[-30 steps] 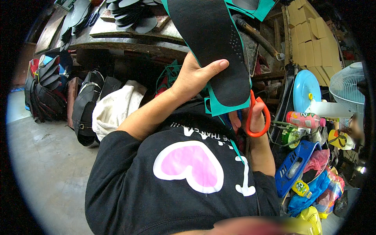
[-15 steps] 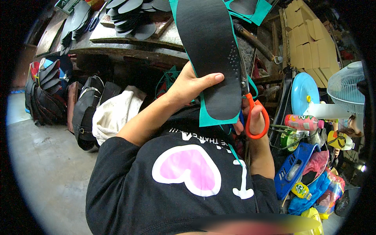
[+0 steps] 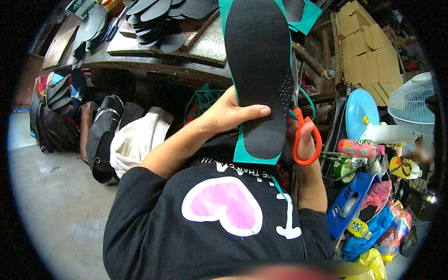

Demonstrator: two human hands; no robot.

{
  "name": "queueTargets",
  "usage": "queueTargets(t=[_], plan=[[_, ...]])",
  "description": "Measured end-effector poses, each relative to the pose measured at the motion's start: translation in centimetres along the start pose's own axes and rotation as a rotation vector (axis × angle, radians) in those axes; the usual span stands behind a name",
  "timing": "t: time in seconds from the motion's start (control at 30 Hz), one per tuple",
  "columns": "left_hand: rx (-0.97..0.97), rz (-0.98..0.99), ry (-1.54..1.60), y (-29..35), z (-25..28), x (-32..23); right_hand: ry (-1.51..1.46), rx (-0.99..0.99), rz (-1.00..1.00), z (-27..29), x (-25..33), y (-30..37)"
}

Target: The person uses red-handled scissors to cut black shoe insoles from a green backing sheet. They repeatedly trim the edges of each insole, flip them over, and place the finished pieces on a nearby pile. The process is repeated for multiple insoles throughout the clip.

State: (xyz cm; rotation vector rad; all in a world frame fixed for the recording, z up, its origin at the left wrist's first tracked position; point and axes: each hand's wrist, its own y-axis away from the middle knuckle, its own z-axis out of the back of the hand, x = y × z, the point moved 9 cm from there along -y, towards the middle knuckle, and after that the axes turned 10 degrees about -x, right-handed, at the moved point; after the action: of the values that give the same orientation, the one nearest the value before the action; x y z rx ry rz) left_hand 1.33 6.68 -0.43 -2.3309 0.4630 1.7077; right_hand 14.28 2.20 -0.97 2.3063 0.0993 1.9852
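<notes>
My left hand grips a black shoe sole backed with green sheet, its thumb pressed on the black face and its fingers behind. A green margin still edges the left side and the near end of the sole. In my right hand are scissors with orange handles. Their blades run along the sole's right edge, partly hidden by it. A thin green strip curls away beside the blades. Small raised dots mark the sole near that edge.
Stacks of black soles and blue-handled scissors lie on the workbench. To the right are stacked cardboard boxes, a fan, a pink bottle and a blue plastic crate. Bundled soles stand on the left.
The sole has shifted slightly nearer to me and to the right, turning a little more upright. My left thumb sits lower; the scissors remain at the right edge.
</notes>
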Motion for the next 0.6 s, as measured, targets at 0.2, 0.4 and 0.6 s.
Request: queueTargets(t=[0.2, 0.4, 0.6], plan=[[-0.177, -0.121, 0.229, -2.0, 3.0, -3.1, 0.131, 0.119, -0.111, 0.7, -1.5, -0.2], [-0.390, -0.420, -0.085, -2.7, 3.1, -5.7, 0.007, 0.103, -0.062, 0.5, -1.4, -1.1], [-0.377, -0.363, 0.256, -1.9, 1.6, -4.1, -0.148, 0.205, -0.057, -1.4, -0.7, -1.0]])
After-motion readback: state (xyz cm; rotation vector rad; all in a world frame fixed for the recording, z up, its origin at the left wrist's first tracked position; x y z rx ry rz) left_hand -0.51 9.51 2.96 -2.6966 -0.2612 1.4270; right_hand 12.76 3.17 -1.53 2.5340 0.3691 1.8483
